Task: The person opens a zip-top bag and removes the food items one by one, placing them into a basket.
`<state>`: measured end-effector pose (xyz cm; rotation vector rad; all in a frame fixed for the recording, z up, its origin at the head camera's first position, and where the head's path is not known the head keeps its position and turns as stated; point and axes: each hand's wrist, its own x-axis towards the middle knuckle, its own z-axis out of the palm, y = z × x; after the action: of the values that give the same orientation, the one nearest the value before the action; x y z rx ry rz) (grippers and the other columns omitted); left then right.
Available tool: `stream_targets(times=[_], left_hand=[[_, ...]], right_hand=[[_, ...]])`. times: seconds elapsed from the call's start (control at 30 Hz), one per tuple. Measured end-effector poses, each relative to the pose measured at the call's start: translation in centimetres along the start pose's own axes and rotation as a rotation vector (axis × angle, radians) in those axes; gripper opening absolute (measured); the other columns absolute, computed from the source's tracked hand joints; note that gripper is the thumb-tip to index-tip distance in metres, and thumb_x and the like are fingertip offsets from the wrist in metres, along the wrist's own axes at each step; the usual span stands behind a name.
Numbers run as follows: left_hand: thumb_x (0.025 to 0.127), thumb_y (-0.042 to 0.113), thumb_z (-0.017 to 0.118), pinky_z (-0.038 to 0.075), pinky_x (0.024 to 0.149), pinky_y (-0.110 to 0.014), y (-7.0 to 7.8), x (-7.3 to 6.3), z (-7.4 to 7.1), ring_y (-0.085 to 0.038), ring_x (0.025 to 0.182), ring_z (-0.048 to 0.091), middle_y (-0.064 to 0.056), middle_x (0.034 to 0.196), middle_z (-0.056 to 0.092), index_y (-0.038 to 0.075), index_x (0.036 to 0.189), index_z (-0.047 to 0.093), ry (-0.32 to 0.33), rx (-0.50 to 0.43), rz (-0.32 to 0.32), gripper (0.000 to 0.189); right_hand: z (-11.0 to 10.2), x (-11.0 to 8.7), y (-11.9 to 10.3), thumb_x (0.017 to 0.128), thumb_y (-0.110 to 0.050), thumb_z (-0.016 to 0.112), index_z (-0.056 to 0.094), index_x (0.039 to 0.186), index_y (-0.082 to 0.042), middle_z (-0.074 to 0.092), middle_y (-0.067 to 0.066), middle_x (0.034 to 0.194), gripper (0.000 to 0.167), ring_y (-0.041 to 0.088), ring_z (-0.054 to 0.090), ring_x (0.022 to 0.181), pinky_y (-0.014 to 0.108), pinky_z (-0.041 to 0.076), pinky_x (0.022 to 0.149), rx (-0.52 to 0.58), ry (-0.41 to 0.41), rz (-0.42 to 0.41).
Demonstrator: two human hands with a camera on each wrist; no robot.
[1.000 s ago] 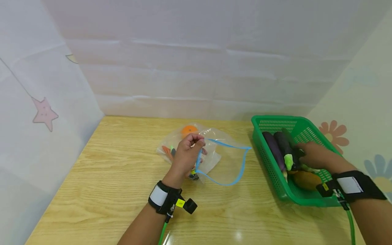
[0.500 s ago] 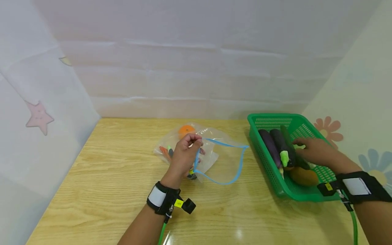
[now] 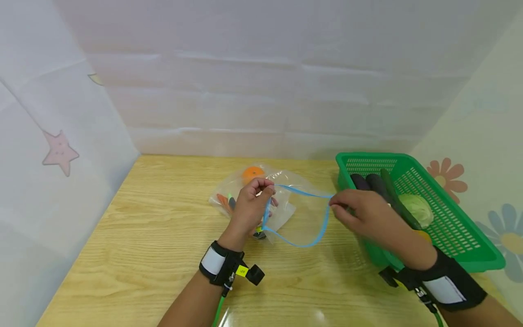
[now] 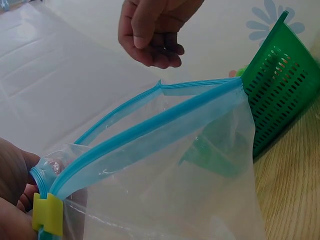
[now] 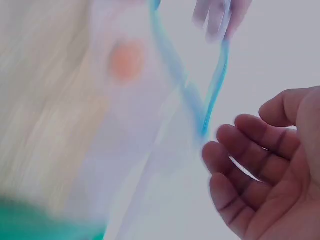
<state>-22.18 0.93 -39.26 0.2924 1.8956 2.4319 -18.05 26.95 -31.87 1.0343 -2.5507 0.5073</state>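
Note:
My left hand [image 3: 250,206] pinches the rim of a clear zip bag [image 3: 320,235], whose mouth has a blue edge and gapes open. A yellow slider [image 4: 48,214] sits on that edge beside my left fingers in the left wrist view. Close to the far right corner of the mouth is my right hand [image 3: 369,218], its fingers loosely curled with nothing between them. The right wrist view shows the bare palm, apart from the blue strip [image 5: 216,82]. An orange [image 3: 252,174] and a carrot [image 3: 224,202] show in or behind clear plastic left of the mouth.
On the right stands a green basket [image 3: 486,265] holding a cucumber [image 3: 398,200], a cabbage [image 3: 416,210], dark eggplants [image 3: 377,185] and a partly hidden yellow-orange item [image 3: 423,235]. Walls with printed sheets border the wooden table [image 3: 163,254].
My right hand has come out of the basket and moved left to the bag's mouth, uncovering the cucumber and cabbage. The left hand keeps its pinch on the bag.

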Motion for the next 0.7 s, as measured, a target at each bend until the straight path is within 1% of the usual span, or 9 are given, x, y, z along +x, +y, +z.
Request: stream_targets(times=[0.1, 0.23, 0.27, 0.33, 0.4, 0.5, 0.53, 0.6, 0.7], left_hand=[[0.103, 0.009, 0.053, 0.047, 0.05, -0.021, 0.1, 0.0, 0.1, -0.014, 0.071, 0.062, -0.008, 0.097, 0.056, -0.003, 0.113, 0.056, -0.002, -0.002, -0.002, 0.016], [0.103, 0.008, 0.052, 0.046, 0.049, -0.02, 0.3, -0.2, 0.3, -0.014, 0.07, 0.061, -0.008, 0.097, 0.055, -0.004, 0.113, 0.056, -0.02, -0.004, 0.008, 0.016], [0.103, 0.008, 0.051, 0.045, 0.049, -0.02, 0.3, -0.2, 0.4, -0.014, 0.07, 0.061, -0.008, 0.097, 0.055, -0.004, 0.113, 0.056, -0.025, -0.005, 0.013, 0.016], [0.103, 0.007, 0.051, 0.045, 0.05, -0.02, 0.4, -0.3, 0.4, -0.015, 0.07, 0.06, -0.009, 0.098, 0.055, -0.005, 0.112, 0.056, -0.03, -0.003, 0.027, 0.016], [0.103, 0.007, 0.052, 0.046, 0.054, -0.019, 0.4, -0.4, 0.4, -0.015, 0.076, 0.06, -0.01, 0.099, 0.057, -0.005, 0.112, 0.057, -0.025, 0.012, 0.038, 0.016], [0.102, 0.008, 0.053, 0.047, 0.065, -0.02, 0.3, -0.6, 0.4, -0.016, 0.088, 0.058, -0.01, 0.102, 0.059, -0.003, 0.111, 0.059, -0.008, 0.041, 0.039, 0.015], [0.102, 0.008, 0.054, 0.047, 0.069, -0.02, 0.2, -0.7, 0.4, -0.017, 0.091, 0.057, -0.01, 0.102, 0.059, -0.002, 0.111, 0.06, -0.001, 0.055, 0.033, 0.015], [0.102, 0.009, 0.054, 0.047, 0.072, -0.021, 0.1, -0.9, 0.3, -0.018, 0.094, 0.056, -0.009, 0.103, 0.059, -0.002, 0.11, 0.06, 0.007, 0.075, 0.018, 0.015], [0.102, 0.009, 0.054, 0.047, 0.074, -0.022, -0.2, -0.9, 0.2, -0.019, 0.094, 0.055, -0.009, 0.103, 0.059, -0.004, 0.111, 0.059, 0.004, 0.095, 0.012, 0.017]], right_hand=[[2.1, 1.0, -1.9, 0.092, 0.0, 0.061, 0.072, 0.101, -0.009, 0.068, -0.004, 0.096, 0.017, 0.007, 0.063, 0.081, 0.029, 0.053, 0.069, 0.052, -0.138, -0.068], [4.6, 2.6, -3.1, 0.095, 0.004, 0.05, 0.068, 0.116, -0.001, 0.065, 0.005, 0.112, 0.028, 0.019, 0.064, 0.098, 0.036, 0.053, 0.079, 0.136, -0.416, -0.03], [5.4, 3.1, -3.1, 0.096, 0.005, 0.048, 0.066, 0.12, 0.0, 0.064, 0.008, 0.117, 0.031, 0.02, 0.063, 0.1, 0.036, 0.053, 0.081, 0.162, -0.469, -0.022], [6.9, 3.8, -2.9, 0.095, 0.007, 0.047, 0.063, 0.125, 0.002, 0.063, 0.009, 0.116, 0.034, 0.019, 0.06, 0.097, 0.033, 0.05, 0.081, 0.198, -0.538, -0.022], [8.4, 4.3, -2.7, 0.095, 0.007, 0.047, 0.06, 0.128, 0.001, 0.062, 0.007, 0.109, 0.037, 0.016, 0.056, 0.09, 0.031, 0.046, 0.078, 0.243, -0.57, -0.02], [10.0, 4.6, -2.5, 0.096, 0.004, 0.05, 0.056, 0.132, 0.0, 0.061, 0.005, 0.103, 0.036, 0.014, 0.053, 0.087, 0.031, 0.043, 0.078, 0.296, -0.573, -0.013], [10.4, 4.6, -2.5, 0.098, 0.002, 0.05, 0.054, 0.134, 0.0, 0.061, 0.005, 0.106, 0.037, 0.014, 0.054, 0.089, 0.032, 0.044, 0.08, 0.308, -0.574, -0.001], [11.3, 4.6, -2.4, 0.099, 0.0, 0.051, 0.049, 0.139, -0.001, 0.061, 0.007, 0.12, 0.04, 0.015, 0.056, 0.102, 0.035, 0.047, 0.088, 0.329, -0.57, 0.023], [12.6, 4.3, -2.3, 0.101, -0.003, 0.052, 0.05, 0.139, -0.002, 0.058, 0.009, 0.13, 0.038, 0.019, 0.056, 0.114, 0.04, 0.047, 0.096, 0.345, -0.561, 0.07]])
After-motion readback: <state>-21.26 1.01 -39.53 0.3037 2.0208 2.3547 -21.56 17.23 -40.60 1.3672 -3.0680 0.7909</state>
